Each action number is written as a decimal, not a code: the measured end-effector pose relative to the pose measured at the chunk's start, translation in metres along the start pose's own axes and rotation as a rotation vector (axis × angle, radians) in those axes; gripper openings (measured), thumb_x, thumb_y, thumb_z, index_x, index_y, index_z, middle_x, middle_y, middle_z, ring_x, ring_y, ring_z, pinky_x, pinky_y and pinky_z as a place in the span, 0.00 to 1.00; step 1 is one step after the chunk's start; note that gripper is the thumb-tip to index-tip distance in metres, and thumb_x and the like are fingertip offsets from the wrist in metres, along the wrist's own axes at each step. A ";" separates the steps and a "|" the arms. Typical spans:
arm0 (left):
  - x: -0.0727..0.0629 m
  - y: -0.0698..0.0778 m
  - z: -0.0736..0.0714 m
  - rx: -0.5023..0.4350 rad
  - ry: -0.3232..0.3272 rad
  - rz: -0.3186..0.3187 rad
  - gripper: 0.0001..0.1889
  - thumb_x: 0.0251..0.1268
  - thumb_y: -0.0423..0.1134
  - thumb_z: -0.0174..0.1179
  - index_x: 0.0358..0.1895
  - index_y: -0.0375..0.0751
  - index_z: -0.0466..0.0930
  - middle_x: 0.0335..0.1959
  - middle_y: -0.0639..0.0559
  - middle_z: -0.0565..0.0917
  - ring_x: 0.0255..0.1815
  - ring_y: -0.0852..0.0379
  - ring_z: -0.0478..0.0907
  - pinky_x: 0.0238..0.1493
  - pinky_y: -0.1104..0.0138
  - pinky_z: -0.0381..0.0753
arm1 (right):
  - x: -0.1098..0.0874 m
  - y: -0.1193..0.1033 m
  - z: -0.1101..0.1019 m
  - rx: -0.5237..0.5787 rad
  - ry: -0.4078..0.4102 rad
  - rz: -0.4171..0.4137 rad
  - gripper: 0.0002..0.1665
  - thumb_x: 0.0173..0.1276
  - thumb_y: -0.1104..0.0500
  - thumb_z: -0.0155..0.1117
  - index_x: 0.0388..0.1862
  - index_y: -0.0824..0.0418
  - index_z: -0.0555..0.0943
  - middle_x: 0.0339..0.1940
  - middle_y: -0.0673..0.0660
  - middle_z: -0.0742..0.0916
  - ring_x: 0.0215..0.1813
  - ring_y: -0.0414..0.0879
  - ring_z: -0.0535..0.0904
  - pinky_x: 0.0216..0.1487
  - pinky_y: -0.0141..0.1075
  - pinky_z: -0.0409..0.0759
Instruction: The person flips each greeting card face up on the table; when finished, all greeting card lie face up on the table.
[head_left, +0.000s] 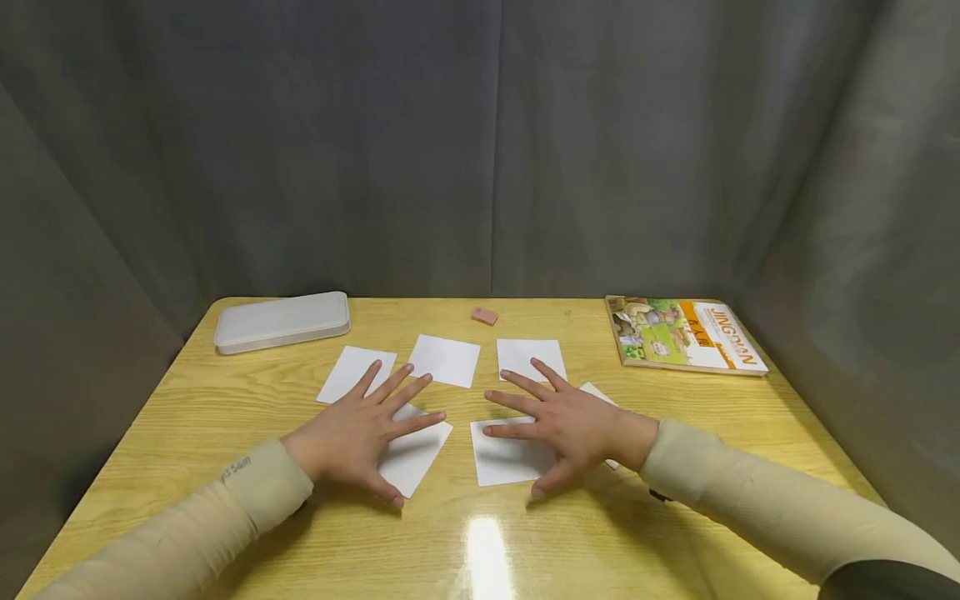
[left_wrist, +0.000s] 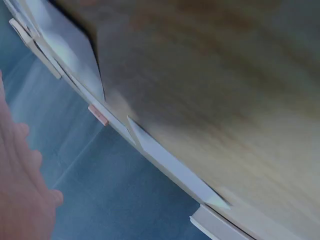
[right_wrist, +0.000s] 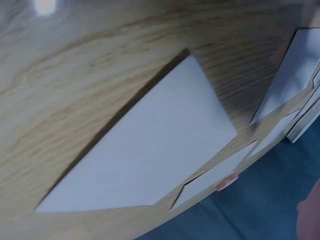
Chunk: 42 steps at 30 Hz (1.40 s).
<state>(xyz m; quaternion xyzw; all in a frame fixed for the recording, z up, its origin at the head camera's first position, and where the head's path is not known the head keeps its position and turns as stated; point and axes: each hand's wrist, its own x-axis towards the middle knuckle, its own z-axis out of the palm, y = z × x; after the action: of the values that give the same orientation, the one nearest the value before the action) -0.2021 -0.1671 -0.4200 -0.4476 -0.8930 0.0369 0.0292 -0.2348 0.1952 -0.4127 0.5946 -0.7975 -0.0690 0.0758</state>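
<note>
Several white square paper cards lie spread on the wooden table in two loose rows. My left hand [head_left: 354, 435], fingers fanned wide, is over the near-left card [head_left: 414, 454], with its fingertips overlapping the far-left card [head_left: 351, 371]. On the other side my right hand [head_left: 576, 423] spreads its fingers over the near-right card [head_left: 506, 458], its upper fingertips reaching the far-right card [head_left: 528, 354]. Another card [head_left: 597, 393] is mostly hidden behind the right hand and wrist. Neither hand grips anything. The right wrist view shows one large white card [right_wrist: 145, 145] close up.
A white flat case [head_left: 281, 322] lies at the back left of the table. Behind the middle card [head_left: 446, 360] sits a small pink eraser [head_left: 484, 316]. A colourful book [head_left: 684, 335] rests at the back right. Grey curtains [head_left: 495, 150] hang around the table's far edge and sides.
</note>
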 end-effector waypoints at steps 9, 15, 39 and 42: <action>0.013 -0.017 -0.008 -0.081 0.014 -0.055 0.60 0.46 0.82 0.63 0.83 0.59 0.57 0.85 0.42 0.42 0.84 0.39 0.36 0.78 0.39 0.33 | 0.005 0.018 -0.001 0.121 0.024 0.126 0.54 0.63 0.20 0.59 0.81 0.46 0.67 0.83 0.60 0.61 0.83 0.64 0.49 0.76 0.69 0.45; 0.032 -0.036 -0.020 -0.136 0.063 -0.091 0.58 0.50 0.77 0.67 0.84 0.55 0.56 0.85 0.40 0.42 0.84 0.36 0.37 0.78 0.38 0.39 | 0.010 0.041 -0.015 0.239 0.071 0.288 0.55 0.67 0.21 0.56 0.84 0.49 0.62 0.85 0.59 0.58 0.84 0.62 0.45 0.77 0.66 0.43; 0.162 -0.023 -0.031 -0.454 -0.043 -0.182 0.46 0.69 0.64 0.61 0.82 0.43 0.59 0.82 0.41 0.58 0.83 0.44 0.51 0.79 0.52 0.56 | -0.008 0.109 0.003 1.367 0.397 0.955 0.44 0.85 0.40 0.40 0.86 0.64 0.43 0.83 0.71 0.55 0.81 0.67 0.53 0.77 0.58 0.59; 0.178 -0.009 -0.021 -0.420 -0.101 -0.174 0.45 0.70 0.64 0.61 0.81 0.42 0.60 0.81 0.41 0.59 0.82 0.46 0.52 0.78 0.54 0.58 | -0.010 0.111 0.011 1.410 0.351 1.082 0.48 0.84 0.38 0.43 0.84 0.71 0.48 0.76 0.74 0.65 0.74 0.64 0.66 0.74 0.53 0.66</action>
<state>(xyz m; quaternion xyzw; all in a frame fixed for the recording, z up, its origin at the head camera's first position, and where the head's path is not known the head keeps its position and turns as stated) -0.3142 -0.0287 -0.3946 -0.3628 -0.9166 -0.1300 -0.1061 -0.3386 0.2364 -0.4020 0.0493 -0.8022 0.5721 -0.1634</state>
